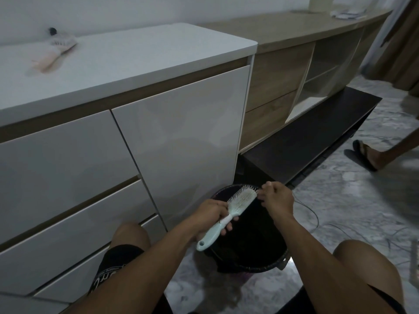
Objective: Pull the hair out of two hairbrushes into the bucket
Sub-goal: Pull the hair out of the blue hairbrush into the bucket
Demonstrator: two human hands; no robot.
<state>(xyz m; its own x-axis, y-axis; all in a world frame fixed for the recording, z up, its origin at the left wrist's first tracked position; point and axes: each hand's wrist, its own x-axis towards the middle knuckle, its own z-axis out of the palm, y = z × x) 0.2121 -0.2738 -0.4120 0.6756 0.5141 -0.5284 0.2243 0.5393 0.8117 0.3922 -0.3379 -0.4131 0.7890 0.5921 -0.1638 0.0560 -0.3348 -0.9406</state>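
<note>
A pale mint hairbrush [235,209] is held over the black bucket [267,266] on the floor between my knees. My left hand [210,214] grips its neck and handle, bristles facing up and to the left. At the tip of the brush head my right hand [275,199] has its fingers pinched together among the bristles; any hair between them is too fine to make out. A second, pink hairbrush [54,53] lies on the white cabinet top at the far left, blurred.
White cabinet [176,137] with drawers stands close on the left. A wooden shelf unit [294,71] and dark low board [317,137] run to the right. Another person's sandalled foot [367,155] is on the marble floor at right. A thin wire [310,211] lies beside the bucket.
</note>
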